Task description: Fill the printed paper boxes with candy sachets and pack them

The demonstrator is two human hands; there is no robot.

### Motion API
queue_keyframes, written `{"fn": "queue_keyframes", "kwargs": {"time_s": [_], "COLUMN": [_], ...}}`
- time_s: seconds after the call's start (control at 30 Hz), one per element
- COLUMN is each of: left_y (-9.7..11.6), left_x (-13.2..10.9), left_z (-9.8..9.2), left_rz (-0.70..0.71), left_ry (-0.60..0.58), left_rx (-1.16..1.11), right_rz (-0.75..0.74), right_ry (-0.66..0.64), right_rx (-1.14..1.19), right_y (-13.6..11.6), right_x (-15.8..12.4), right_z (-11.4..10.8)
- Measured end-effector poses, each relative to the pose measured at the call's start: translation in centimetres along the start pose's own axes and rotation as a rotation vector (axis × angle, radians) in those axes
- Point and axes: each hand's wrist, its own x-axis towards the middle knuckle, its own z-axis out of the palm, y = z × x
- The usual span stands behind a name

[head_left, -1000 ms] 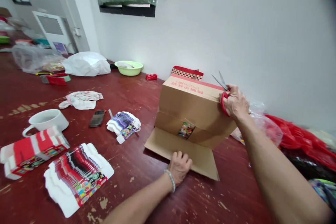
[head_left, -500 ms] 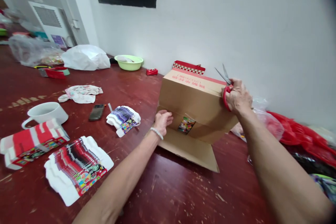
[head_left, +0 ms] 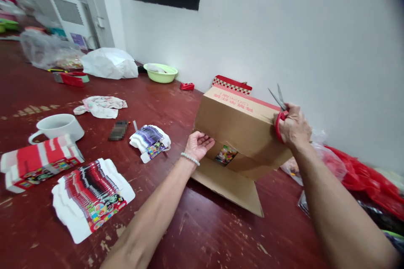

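Note:
A brown cardboard box (head_left: 240, 128) lies on its side on the dark red table (head_left: 205, 235), one flap flat toward me. My left hand (head_left: 198, 145) is at the box's left front edge, palm up, fingers curled under a flap. My right hand (head_left: 293, 126) rests on the box's right top corner and is closed on red-handled scissors (head_left: 279, 111), whose blades point up and away. A coloured sticker (head_left: 226, 154) shows on the box front.
Stacks of flat printed cartons lie at left (head_left: 93, 197), (head_left: 39, 162), (head_left: 150, 142). A white cup (head_left: 57, 127), crumpled paper (head_left: 101, 106), a green basin (head_left: 160, 72), a white bag (head_left: 109, 63) and red plastic bags (head_left: 362, 174) surround the box.
My left hand rose from the flat flap on the table to the box's left edge and turned palm up. My right hand stayed on the corner with the scissors.

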Motion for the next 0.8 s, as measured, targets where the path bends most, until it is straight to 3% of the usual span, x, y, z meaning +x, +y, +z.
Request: {"fn": "queue_keyframes", "kwargs": {"time_s": [0.3, 0.53, 0.67, 0.8], "left_y": [0.0, 1.3, 1.4, 1.2], "left_x": [-0.4, -1.2, -1.4, -0.7], "left_z": [-0.7, -2.5, -3.2, -3.6], "left_rz": [-0.006, -0.1, -0.124, -0.123], "left_ry": [-0.082, -0.315, -0.407, -0.435], "left_rx": [-0.017, -0.039, -0.1, -0.122], "right_rz": [0.024, -0.036, -0.044, 0.058], "right_ry": [0.009, -0.01, 0.025, 0.218], "right_rx": [-0.004, 0.017, 0.263, 0.671], "right_y": [-0.1, 0.5, 0.5, 0.7], "right_x": [0.0, 0.2, 0.3, -1.3], "right_z": [0.1, 0.2, -0.2, -2.9]}}
